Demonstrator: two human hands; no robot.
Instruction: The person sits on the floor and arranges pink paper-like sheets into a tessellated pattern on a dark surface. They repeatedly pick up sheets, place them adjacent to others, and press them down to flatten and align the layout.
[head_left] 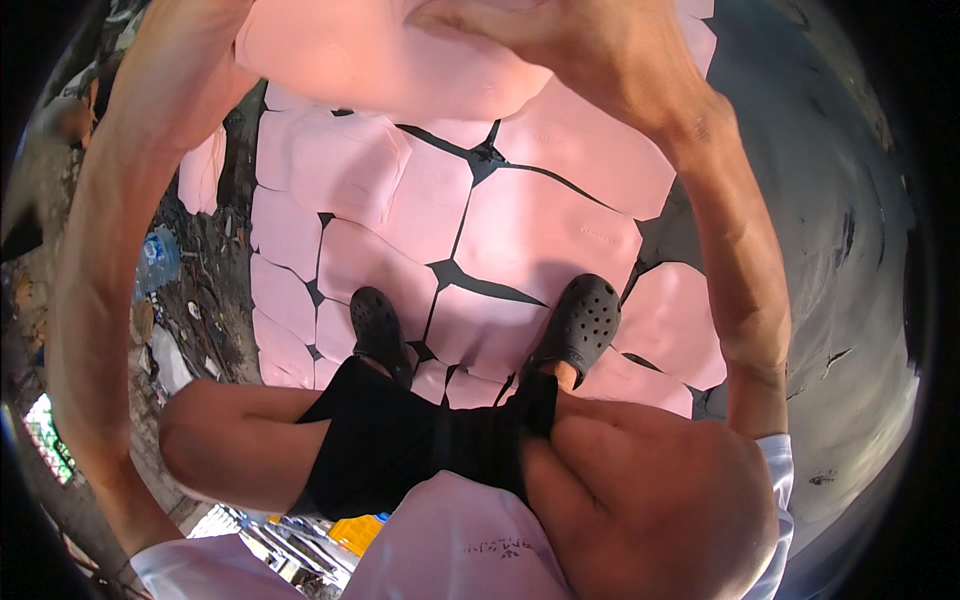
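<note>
At the top edge a pink sheet (pixel 390 60) with rounded corners is raised above similar sheets, its near edge blurred. My right hand (pixel 560 35) is closed on its right part, the thumb lying across the upper face. My left hand (pixel 210 35) is beside the sheet's left edge; the frame cuts off its fingers, so its grip is hidden. Below, several pink sheets (pixel 550 225) lie almost edge to edge on a dark ground cover (pixel 487 160). One loose sheet (pixel 345 165) overlaps its neighbours at the left.
My feet, in dark perforated clogs (pixel 585 325), stand on the laid sheets between my bent knees. Along the left runs littered ground with a crumpled plastic bottle (pixel 157 260) and another pink piece (pixel 203 175). Dark, wrinkled sheeting (pixel 840 270) spreads at the right.
</note>
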